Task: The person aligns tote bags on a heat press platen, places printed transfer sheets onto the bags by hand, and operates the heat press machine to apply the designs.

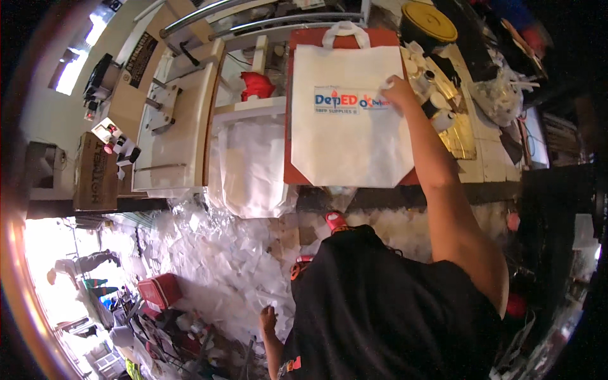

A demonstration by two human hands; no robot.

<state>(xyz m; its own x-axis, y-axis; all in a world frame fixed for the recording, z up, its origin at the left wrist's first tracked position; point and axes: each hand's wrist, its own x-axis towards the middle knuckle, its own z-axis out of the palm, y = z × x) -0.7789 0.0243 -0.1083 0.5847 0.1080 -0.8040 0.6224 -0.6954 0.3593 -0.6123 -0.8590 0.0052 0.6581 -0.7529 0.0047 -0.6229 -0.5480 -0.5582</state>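
Note:
A white tote bag (351,145) with a loop handle and a blue and red print lies flat on a reddish-brown board (405,177). My right hand (397,92) reaches across to the right end of the print. Its fingers are closed together against the bag, and whatever is between them is too small to make out. My left hand (268,320) hangs low beside my body, over the littered floor. Those fingers look curled, and their inner side is hidden. Another whitish bag (253,171) hangs just left of the board.
Left of the board stands a pale machine (174,126) with metal rods. Bottles and jars (437,104) and a yellow-lidded tub (429,22) crowd the right side. White scraps (215,253) cover the floor near a red box (159,291). Another person (82,263) is at the far left.

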